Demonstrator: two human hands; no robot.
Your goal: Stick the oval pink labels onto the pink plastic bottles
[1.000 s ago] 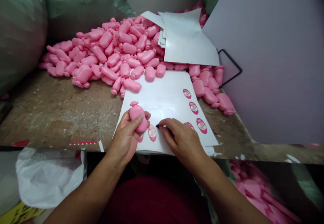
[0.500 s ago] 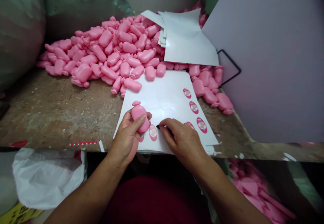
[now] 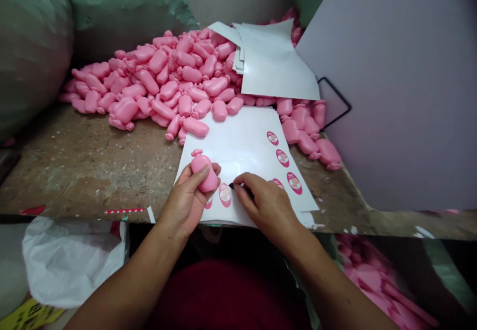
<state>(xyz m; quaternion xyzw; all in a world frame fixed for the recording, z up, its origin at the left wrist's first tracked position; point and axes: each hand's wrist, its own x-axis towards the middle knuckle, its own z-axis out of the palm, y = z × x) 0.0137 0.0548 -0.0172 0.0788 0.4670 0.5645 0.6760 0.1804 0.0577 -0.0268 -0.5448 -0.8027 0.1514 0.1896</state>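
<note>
Low center, over the white label sheet (image 3: 242, 141), my left hand (image 3: 181, 201) clamps a pink plastic bottle (image 3: 203, 171), my right hand (image 3: 266, 210) pinching a small black tool (image 3: 235, 186) beside an oval label (image 3: 224, 195). A slick grip could drop the bottle; a rushed pinch could tear the label.

Even light, glare on the label sheet (image 3: 231, 141) — edges bowed, corners perhaps soft
</note>
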